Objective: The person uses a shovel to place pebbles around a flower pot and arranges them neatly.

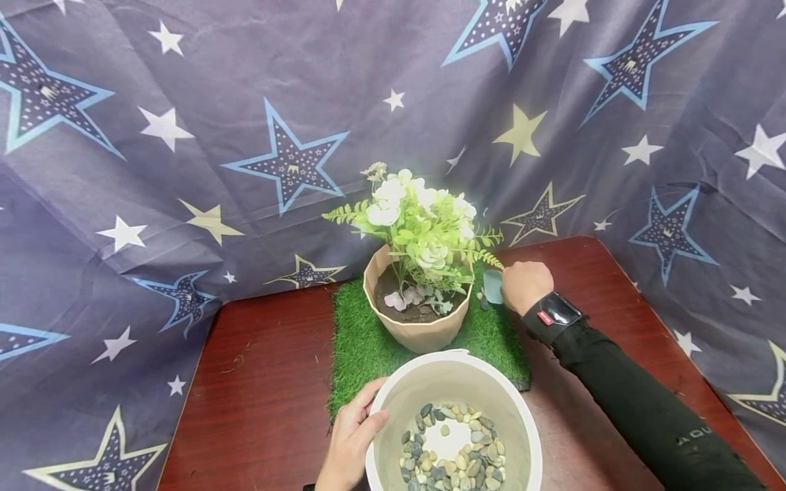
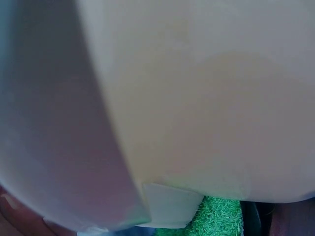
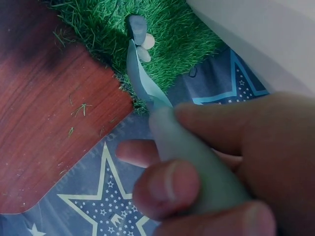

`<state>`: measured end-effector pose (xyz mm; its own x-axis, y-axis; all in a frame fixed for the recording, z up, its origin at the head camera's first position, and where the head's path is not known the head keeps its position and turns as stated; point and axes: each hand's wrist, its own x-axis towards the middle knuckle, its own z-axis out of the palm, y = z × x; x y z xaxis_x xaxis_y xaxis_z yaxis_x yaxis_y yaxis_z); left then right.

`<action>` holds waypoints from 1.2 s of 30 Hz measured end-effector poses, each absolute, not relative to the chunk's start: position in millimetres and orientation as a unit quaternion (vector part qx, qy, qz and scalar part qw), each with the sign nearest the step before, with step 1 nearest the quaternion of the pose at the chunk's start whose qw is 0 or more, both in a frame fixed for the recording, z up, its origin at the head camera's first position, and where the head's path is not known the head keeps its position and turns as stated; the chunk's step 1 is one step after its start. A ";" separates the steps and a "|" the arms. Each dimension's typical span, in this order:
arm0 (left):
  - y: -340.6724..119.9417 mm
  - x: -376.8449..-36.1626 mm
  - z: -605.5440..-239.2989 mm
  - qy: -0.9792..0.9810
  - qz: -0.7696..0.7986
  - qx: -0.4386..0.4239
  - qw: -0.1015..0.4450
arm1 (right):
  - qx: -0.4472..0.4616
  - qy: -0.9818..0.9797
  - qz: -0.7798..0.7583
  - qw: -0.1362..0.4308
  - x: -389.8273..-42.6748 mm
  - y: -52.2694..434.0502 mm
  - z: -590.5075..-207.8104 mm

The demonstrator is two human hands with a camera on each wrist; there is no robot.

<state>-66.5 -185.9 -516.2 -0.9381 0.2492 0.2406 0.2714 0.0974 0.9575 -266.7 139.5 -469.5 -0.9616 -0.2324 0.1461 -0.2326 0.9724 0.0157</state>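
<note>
Head view: a flower pot (image 1: 419, 320) with white flowers stands on a square of fake grass (image 1: 362, 341) on a red-brown table (image 1: 264, 382); a white bucket (image 1: 451, 372) of pebbles (image 1: 451, 460) sits nearest the person.
Right hand: the right hand (image 1: 526, 285) is at the pot's right side, fingers and thumb curled tight round the handle of a small pale-blue scoop (image 1: 492, 286).
Scoop, right wrist view: its blade (image 3: 140, 78) points down at the grass, where a few pebbles (image 3: 140, 37) lie loose.
Left hand: the left hand (image 1: 353, 436) grips the bucket's near-left rim, thumb over the edge, fingers outside.
Left wrist view: only the bucket wall (image 2: 197, 98), up close.
Doing it well: probably best to keep the blade low and flat, slide it under the stray pebbles, and hold the bucket steady.
</note>
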 end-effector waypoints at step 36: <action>-185.4 -66.6 -514.5 -0.744 -0.647 -0.169 0.004 | 0.124 -0.982 0.010 0.141 -282.6 135.6 -493.6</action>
<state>-66.6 -185.4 -514.5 -0.9426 0.2462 0.2258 0.2576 0.1057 0.9604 -282.6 135.6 -493.6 -0.9297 -0.2403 0.2792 -0.2461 0.9691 0.0146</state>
